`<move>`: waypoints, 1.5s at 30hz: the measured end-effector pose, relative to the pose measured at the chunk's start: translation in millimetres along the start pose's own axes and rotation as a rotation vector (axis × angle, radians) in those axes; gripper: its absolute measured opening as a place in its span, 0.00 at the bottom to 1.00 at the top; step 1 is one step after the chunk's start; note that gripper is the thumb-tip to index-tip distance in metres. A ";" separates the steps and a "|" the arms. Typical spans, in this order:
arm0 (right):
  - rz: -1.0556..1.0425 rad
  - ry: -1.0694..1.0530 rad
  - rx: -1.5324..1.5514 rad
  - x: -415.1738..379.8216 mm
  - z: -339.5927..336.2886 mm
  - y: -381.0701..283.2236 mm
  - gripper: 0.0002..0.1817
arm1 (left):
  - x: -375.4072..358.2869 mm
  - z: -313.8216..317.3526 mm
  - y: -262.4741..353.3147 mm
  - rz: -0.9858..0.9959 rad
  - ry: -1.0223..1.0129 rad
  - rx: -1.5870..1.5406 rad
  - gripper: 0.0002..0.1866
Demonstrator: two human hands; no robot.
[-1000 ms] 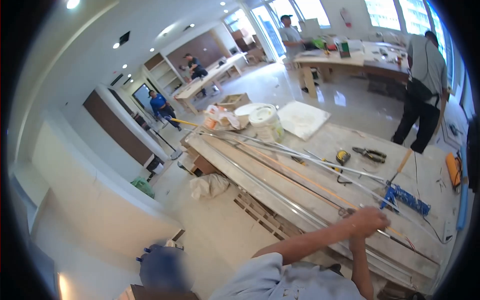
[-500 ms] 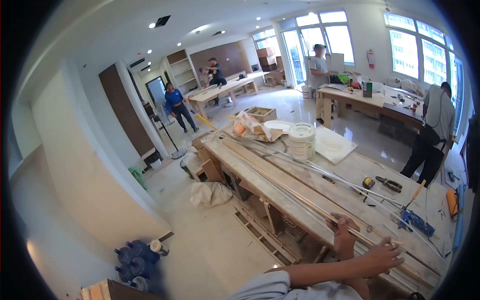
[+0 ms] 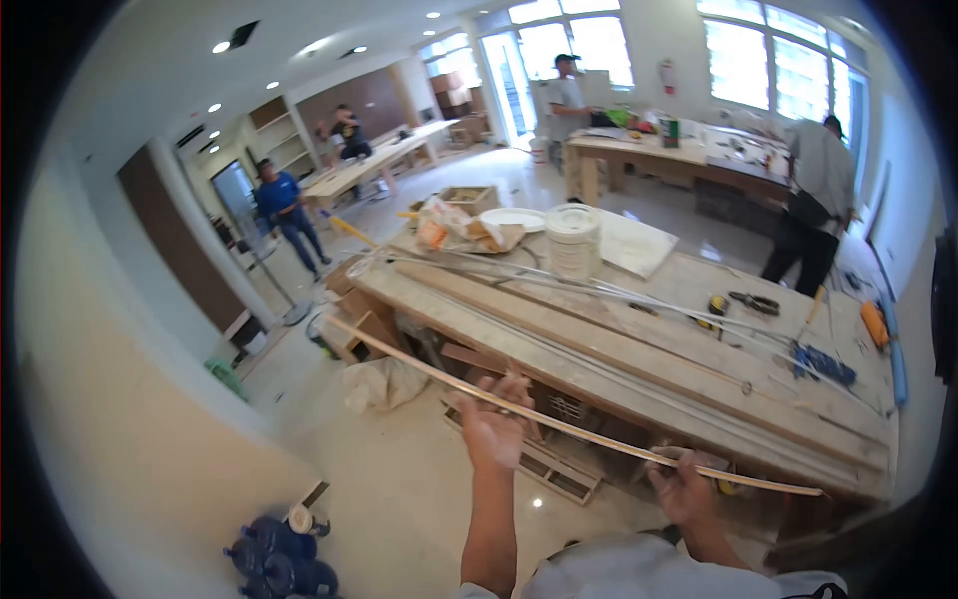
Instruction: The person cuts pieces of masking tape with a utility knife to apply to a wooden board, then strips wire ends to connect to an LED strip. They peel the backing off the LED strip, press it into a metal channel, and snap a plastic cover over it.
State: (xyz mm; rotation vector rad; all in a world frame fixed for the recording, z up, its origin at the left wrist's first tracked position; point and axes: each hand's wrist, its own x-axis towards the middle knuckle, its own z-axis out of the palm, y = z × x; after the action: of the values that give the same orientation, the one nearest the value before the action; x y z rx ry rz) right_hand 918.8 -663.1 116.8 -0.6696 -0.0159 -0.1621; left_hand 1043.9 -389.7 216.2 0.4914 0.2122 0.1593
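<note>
A long thin wooden strip (image 3: 589, 435) is held out in front of the bench's near edge, slanting from upper left to lower right. My left hand (image 3: 494, 419) supports it near its middle, palm up with fingers curled round it. My right hand (image 3: 687, 484) grips it nearer the right end, thumb and fingers pinched on it. Behind the strip, the dusty workbench (image 3: 639, 376) bears long boards, pale thin rods and a white bucket (image 3: 572, 240). A tape measure (image 3: 717, 305), black pliers (image 3: 755, 302) and a blue tool (image 3: 824, 365) lie at its right.
Blue water jugs (image 3: 274, 559) stand at the lower left. A slatted wooden frame (image 3: 559, 474) and a cloth sack (image 3: 384, 384) are on the floor by the bench. Several people are beyond, including one in a blue shirt (image 3: 278, 195) and one at the right (image 3: 820, 170).
The strip has been lifted off the bench and brought toward me, in both hands. My left hand has moved left and my right hand has shifted left. The view has turned right.
</note>
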 end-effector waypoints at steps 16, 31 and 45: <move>0.091 -0.348 -1.203 -10.1 26.5 -30.9 0.22 | 25.1 -79.0 17.5 0.438 -0.488 1.082 0.16; -0.218 0.170 -0.654 -21.6 60.3 -128.6 0.17 | -47.0 -165.6 -65.3 -0.633 -0.927 1.242 0.14; -0.373 0.304 -0.805 -77.9 48.3 -157.2 0.16 | -63.4 -115.2 -139.3 -0.409 -1.071 1.099 0.14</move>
State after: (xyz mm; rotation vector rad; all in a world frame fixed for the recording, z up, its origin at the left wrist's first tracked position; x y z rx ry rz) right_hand 819.4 -743.3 246.4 -1.4369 0.2294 -0.6490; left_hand 969.1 -471.9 60.2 1.5251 -0.7032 -0.6663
